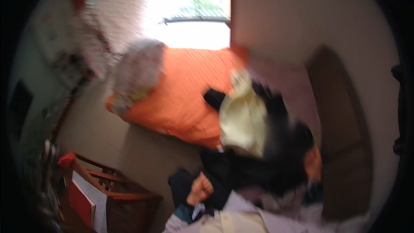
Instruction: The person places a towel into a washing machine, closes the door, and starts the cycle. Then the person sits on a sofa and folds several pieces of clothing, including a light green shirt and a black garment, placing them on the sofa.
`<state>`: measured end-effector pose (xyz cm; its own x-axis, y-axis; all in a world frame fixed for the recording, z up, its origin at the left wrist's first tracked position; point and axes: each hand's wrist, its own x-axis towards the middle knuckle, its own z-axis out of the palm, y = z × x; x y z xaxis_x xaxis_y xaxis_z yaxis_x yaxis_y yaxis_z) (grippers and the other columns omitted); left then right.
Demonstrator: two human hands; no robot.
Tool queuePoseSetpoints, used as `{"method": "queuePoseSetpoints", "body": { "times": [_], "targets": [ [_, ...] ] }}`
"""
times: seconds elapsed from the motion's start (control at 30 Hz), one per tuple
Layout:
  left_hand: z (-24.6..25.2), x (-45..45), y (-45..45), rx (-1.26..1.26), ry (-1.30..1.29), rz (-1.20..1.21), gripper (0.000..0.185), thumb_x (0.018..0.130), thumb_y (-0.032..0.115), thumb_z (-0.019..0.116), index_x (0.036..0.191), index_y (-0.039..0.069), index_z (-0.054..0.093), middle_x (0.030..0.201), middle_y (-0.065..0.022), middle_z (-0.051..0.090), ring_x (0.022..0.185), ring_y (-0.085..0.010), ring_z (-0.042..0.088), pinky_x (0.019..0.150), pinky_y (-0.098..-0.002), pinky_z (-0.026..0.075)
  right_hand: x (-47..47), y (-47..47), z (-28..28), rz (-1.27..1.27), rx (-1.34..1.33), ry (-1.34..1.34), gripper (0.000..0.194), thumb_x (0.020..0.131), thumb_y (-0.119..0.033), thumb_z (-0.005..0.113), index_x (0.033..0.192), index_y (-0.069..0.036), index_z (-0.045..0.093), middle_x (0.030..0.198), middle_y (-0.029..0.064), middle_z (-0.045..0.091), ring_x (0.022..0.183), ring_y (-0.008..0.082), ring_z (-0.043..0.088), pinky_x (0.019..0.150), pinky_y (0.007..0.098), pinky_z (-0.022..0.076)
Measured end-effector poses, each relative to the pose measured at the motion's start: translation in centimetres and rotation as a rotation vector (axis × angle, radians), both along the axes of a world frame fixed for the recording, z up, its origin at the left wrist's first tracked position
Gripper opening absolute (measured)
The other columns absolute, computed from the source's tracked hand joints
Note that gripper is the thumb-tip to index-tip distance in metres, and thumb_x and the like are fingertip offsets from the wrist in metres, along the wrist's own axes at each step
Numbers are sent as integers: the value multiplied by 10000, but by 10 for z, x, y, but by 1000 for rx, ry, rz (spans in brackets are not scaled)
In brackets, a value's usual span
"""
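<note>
My left hand [200, 188] is at the lower middle with its fingers curled, beside a dark leg and a black garment [258, 171]. Blur hides whether any cloth is in those fingers. On the other side, my right hand [313, 163] is at the garment's right edge, its fingers bent against the cloth. The black cloth spreads between both hands and is smeared by motion. Just beyond it a pale yellow garment [244, 123] lies crumpled on the orange bedding [181, 94], with more black cloth [214, 98] around it.
A patterned pillow or cloth bundle [139, 68] is at the bed's left end. A wooden chair [119, 197] stands lower left, near a red book [81, 200]. A brown wooden panel [346, 136] rises on the right by the wall. Beyond the bed is a bright window [197, 9].
</note>
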<state>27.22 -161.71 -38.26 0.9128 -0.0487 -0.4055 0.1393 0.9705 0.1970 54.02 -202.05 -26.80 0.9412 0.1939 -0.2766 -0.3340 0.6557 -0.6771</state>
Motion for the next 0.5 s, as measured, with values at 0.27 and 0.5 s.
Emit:
{"method": "queuePoseSetpoints", "body": {
  "times": [0.27, 0.5],
  "targets": [
    [8, -5, -14, 9, 58, 3, 198, 1003, 209, 441, 905, 87, 563, 678, -7, 474, 497, -84, 368, 471, -222, 337, -55, -10, -61, -171, -382, 245, 134, 881, -60, 557, 1015, -61, 551, 817, 66, 619, 619, 121, 570, 501, 223, 448],
    [13, 0, -15, 78, 60, 23, 250, 1003, 269, 447, 992, 71, 600, 740, -36, 554, 586, -112, 456, 541, -237, 394, -49, -31, -112, -321, -573, 246, 210, 876, -186, 591, 1061, -89, 604, 961, 37, 623, 861, 145, 601, 693, 285, 489]
  ]
}}
